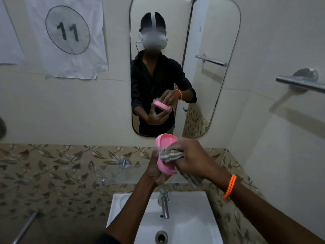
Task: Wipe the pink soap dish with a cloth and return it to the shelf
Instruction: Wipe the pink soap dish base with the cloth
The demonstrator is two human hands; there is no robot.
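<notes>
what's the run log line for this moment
phase: wiping | left hand: holds pink soap dish | right hand: presses cloth on dish | place: above sink | glass shelf: dish not yet returned

One soap dish [165,152], one cloth [171,155], two hands [190,158]

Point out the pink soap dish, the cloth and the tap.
pink soap dish [166,142], head view, on its inner face.
cloth [171,155], head view, on the bunched striped part.
tap [164,206], head view, on its upright spout.

The glass shelf [112,175] looks bare along its left part, as far as the glare allows; the tap [163,205] stands below its front edge, over the sink [197,224]; the mirror [207,71] backs it.
</notes>
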